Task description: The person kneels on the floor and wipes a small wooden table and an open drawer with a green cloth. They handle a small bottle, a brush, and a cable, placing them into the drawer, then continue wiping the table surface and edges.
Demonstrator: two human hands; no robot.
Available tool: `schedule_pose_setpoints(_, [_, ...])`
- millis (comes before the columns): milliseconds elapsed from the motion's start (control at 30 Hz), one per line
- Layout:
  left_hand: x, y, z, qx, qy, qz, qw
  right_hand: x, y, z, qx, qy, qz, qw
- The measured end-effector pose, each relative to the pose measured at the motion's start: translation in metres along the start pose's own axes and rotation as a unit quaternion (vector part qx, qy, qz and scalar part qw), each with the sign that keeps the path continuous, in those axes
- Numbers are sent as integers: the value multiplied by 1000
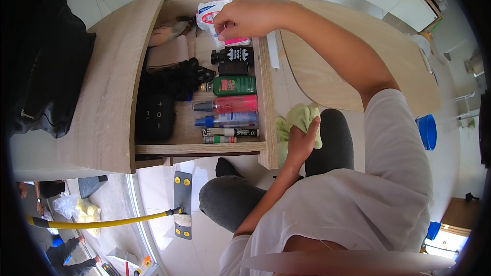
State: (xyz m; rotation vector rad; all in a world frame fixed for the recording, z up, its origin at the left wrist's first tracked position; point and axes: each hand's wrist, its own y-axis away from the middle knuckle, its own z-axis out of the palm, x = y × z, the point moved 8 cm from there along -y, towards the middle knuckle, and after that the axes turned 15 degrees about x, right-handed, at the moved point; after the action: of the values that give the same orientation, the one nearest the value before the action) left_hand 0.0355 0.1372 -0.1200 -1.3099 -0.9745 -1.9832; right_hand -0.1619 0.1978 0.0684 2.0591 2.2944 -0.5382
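Observation:
My left hand (301,142) grips a bunched light green cloth (301,120) beside the open wooden drawer (271,122). My right hand (239,19) reaches over the drawer's far end, its fingers curled against a white plastic pack (207,11); whether they grip it is hidden. Along the drawer's right side lie a black bottle (238,53), a black case (233,69), a green bottle (234,86), a pink spray bottle (236,104), a blue-capped spray bottle (238,119) and small tubes (245,132). A black pouch (155,119), dark hair-like bundle (184,76) and beige fabric (168,53) lie at left.
A black leather bag (50,65) rests on the wooden top (107,84). A rounded wooden panel (345,69) is at right, near a blue bucket (426,132). A flat mop head (183,188) with a yellow pole (111,224) is on the floor. Other people are at lower left.

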Motion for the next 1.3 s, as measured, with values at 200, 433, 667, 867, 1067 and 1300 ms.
schedule_pose_setpoints(200, [0, -1, 0, -23, -14, -19, 999, -4, 25, -8, -54, -81, 9, 995])
schedule_pose_setpoints(433, [-9, -4, 5, -27, 3, -7, 1000, -75, 56, 10, -64, -91, -157, 981])
schedule_pose_setpoints(667, [-14, 0, -4, 12, 57, -93, 994, 61, 105, -57, 192, -26, 111, 975])
schedule_pose_setpoints(867, [-38, -7, -13, 45, -4, -148, 988, 268, 257, -80, 266, 108, 409, 866])
schedule_pose_setpoints(1067, [-21, 0, 2, 31, 24, -174, 984, 298, 348, -83, 369, 196, 492, 764])
schedule_pose_setpoints(1300, [-31, -1, 4, -10, 30, -157, 987, 241, 283, -39, 226, 74, 348, 907])
